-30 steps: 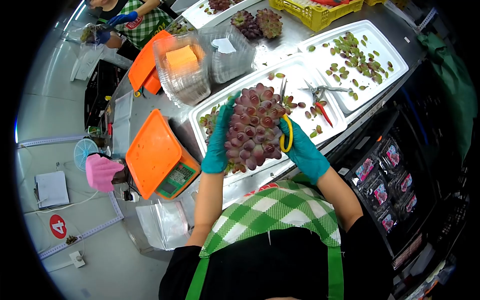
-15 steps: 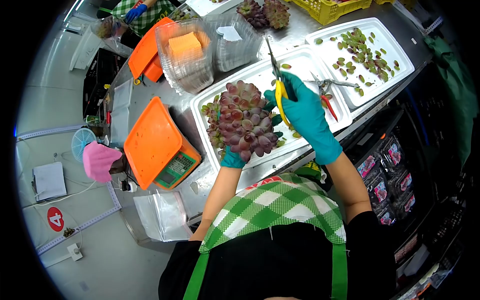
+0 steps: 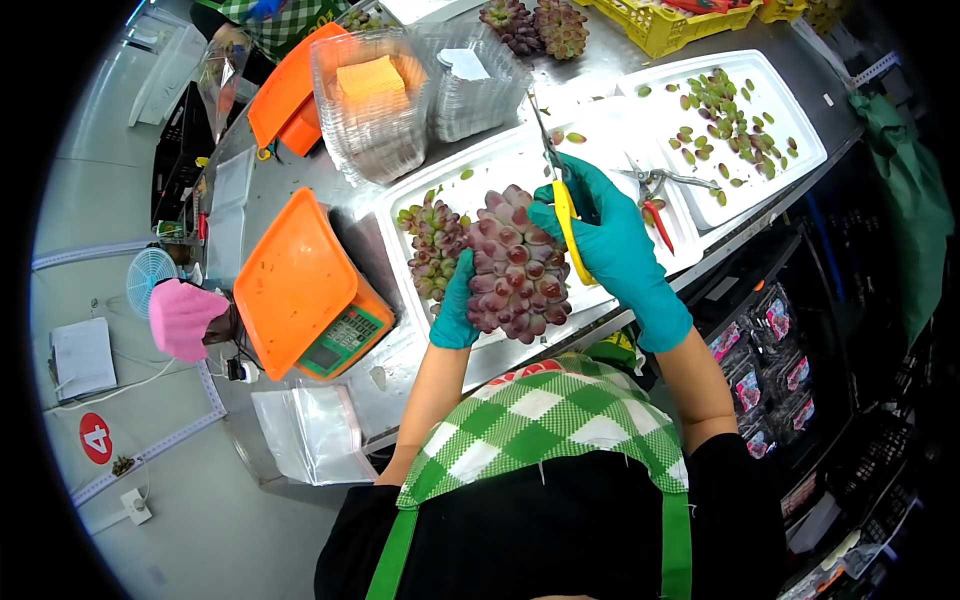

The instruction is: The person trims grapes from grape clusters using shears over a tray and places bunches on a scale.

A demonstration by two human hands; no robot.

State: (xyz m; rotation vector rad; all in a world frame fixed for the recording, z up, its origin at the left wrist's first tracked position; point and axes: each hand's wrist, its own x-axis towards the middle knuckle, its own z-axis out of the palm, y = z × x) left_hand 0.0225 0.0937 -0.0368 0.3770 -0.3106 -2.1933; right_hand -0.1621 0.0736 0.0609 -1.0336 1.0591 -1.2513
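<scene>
Over the near part of the white tray (image 3: 620,138), the large purple succulent (image 3: 517,270) has shifted clear of the smaller succulents (image 3: 435,245) to its left, and the left hand (image 3: 457,310) now shows along its left side, closed in a hold on it. At its right edge, the right hand (image 3: 620,240) still grips the yellow-handled scissors (image 3: 567,220), blades pointing to the far side, so the succulent's upper face seems easier to reach and inspect.
</scene>
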